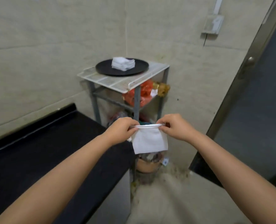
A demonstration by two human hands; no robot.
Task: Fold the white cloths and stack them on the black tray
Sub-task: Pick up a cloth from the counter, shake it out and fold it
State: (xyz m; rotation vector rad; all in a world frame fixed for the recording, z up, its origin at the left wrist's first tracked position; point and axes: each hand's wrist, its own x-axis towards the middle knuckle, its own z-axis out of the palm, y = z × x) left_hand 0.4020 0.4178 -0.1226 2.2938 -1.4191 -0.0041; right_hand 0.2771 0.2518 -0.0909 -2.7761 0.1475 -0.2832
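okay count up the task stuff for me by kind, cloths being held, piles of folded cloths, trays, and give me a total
White cloth held in the air: 1, the white cloth, pinched at its top edge by the left hand and the right hand
Piles of folded cloths: 1, the folded stack; its layers are too blurred to count
Trays: 1, the black tray
Total: 3

Metal rack (135, 101) in the wall corner, white perforated top shelf (118, 82). Middle shelf holds red-orange plastic bags (143, 92) at its right edge, a yellowish bundle (162, 89) just beside them. Lower level cluttered, contents blurred. Terracotta pot (146, 166) at the rack's foot. Black counter (45, 151) left, its right end touching the rack. Beige wall with electrical box (212, 25) upper right. Dark door (255, 110) with round knob (250, 59) on the right.
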